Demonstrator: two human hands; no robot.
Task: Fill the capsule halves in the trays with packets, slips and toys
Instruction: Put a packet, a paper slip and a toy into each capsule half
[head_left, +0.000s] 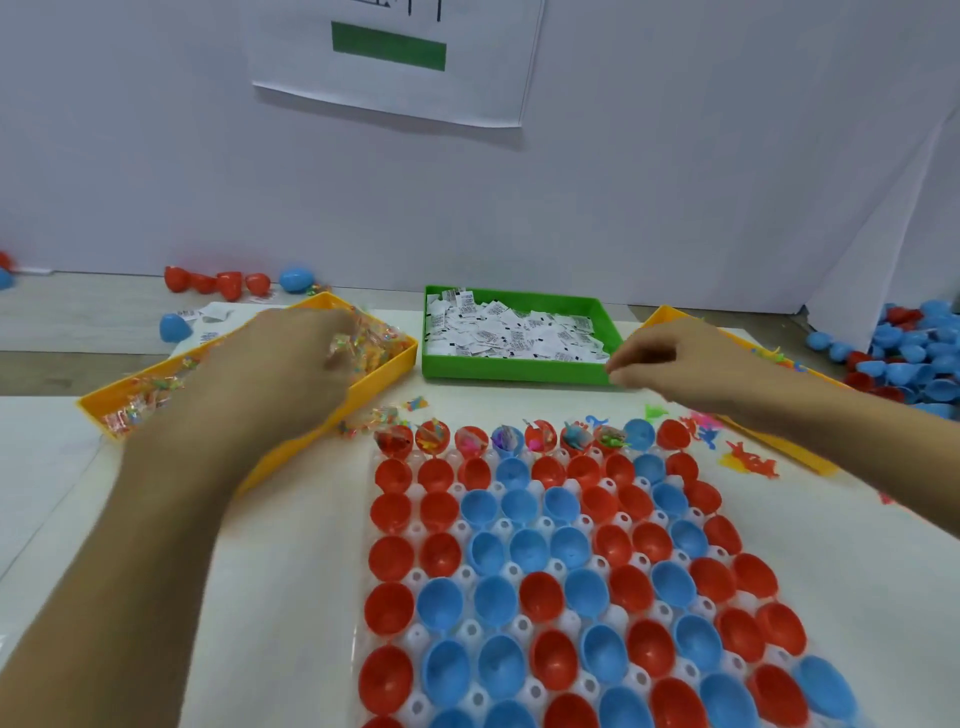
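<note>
The job is barely begun. On the clear tray (519, 530) near the front edge of the tabletop (270, 597), only the far row of capsule halves (524, 551) holds anything: about seven of those red and blue cups show bits of packet and coloured toy, while the two at the right end of that row look empty. Every row nearer the front edge stands bare, so nearly the whole tray is left to fill.

Toward the back edge sit the supplies. The yellow bin (384, 371) on the left holds clear packets (379, 340) of bright sweets or beads. The green bin (519, 366) in the middle is heaped with white printed slips (514, 332). A second yellow bin (670, 314) at the right is mostly hidden by the arm; small toys (748, 460) lie scattered beside it on the tabletop.

The left hand (291, 358) reaches into the packet bin, its grip closing round a packet, though motion blur makes that less than certain. The right hand (670, 364) hovers by the green bin's near right corner, fingers curled; I cannot tell whether its grip holds anything.
</note>
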